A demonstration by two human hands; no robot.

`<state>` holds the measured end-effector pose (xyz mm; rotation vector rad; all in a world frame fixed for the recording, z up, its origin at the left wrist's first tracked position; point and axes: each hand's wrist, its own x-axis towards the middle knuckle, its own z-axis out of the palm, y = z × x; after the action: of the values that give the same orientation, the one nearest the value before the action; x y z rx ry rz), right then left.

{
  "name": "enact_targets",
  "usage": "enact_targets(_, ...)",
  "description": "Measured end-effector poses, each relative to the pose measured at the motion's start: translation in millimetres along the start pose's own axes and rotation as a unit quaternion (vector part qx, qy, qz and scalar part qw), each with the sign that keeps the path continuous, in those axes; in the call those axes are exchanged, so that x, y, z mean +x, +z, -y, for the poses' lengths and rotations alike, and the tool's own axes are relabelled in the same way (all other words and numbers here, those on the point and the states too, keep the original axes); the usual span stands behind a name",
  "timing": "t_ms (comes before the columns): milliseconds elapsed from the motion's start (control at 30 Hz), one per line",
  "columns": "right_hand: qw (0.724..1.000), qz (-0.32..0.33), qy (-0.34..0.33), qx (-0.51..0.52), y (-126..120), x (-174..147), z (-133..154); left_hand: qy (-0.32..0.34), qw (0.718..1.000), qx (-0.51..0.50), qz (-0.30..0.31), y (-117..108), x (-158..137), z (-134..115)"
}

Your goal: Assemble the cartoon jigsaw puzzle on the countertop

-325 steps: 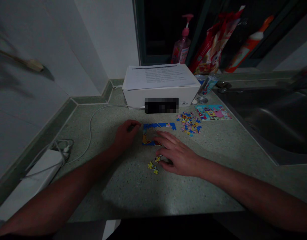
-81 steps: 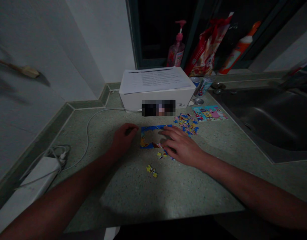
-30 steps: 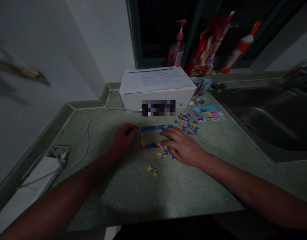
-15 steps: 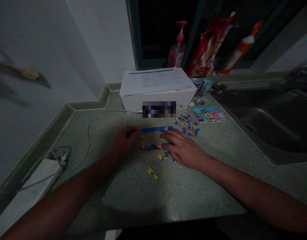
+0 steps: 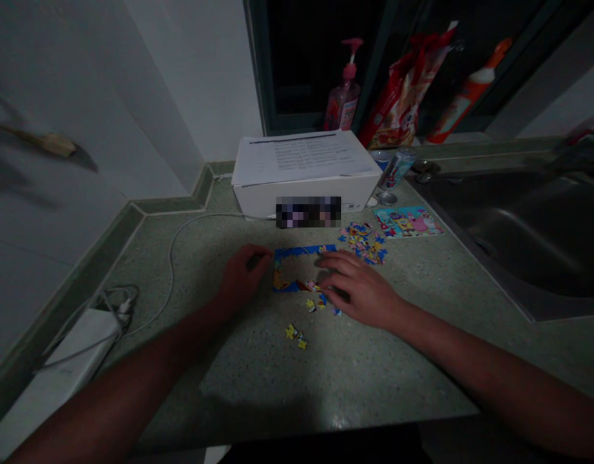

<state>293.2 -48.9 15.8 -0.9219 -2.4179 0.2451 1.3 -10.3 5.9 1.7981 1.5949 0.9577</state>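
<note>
A partly assembled jigsaw puzzle (image 5: pixel 285 285) lies on the counter as a blue-edged border around a bare middle. At its left edge is my left hand (image 5: pixel 243 274), the fingers curled and the thumb and index tips brought together; whatever they may hold is hidden. My right hand (image 5: pixel 359 287) reaches over the puzzle's right side, fingers apart, the fingertips at the border and covering part of it. Just below the puzzle lie a few loose pieces (image 5: pixel 311 305), and a small joined yellow cluster (image 5: pixel 296 335) is nearer me. A heap of loose pieces (image 5: pixel 364 243) sits beyond my right hand.
A colourful picture card (image 5: pixel 409 222) lies beside the sink (image 5: pixel 509 309). Behind the puzzle stands a white box (image 5: pixel 258 198) with a printed paper on top. A tilted can (image 5: pixel 397 170) is right of it. At left, a cable (image 5: pixel 170 258) runs to a white power strip (image 5: pixel 79 345).
My right hand has shifted slightly right, and its fingers have bent a little over the puzzle's right side. My left hand has hardly moved.
</note>
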Motion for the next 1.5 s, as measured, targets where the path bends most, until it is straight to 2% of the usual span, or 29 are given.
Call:
enact_targets(833, 0.997, 0.020, 0.054, 0.043, 5, -1, -4, 0.006, 1.000, 0.016, 0.012, -2, -1, -5)
enact_targets(1100, 0.998, 0.001, 0.059, 0.026, -1, -9, -6, 0.005, 1.000, 0.012, 0.007, 0, -1, -2)
enact_targets(1500, 0.998, 0.034, 0.056, -0.002, -7, -13, -3, 0.019, 1.000, 0.009, 0.011, -3, -2, -6)
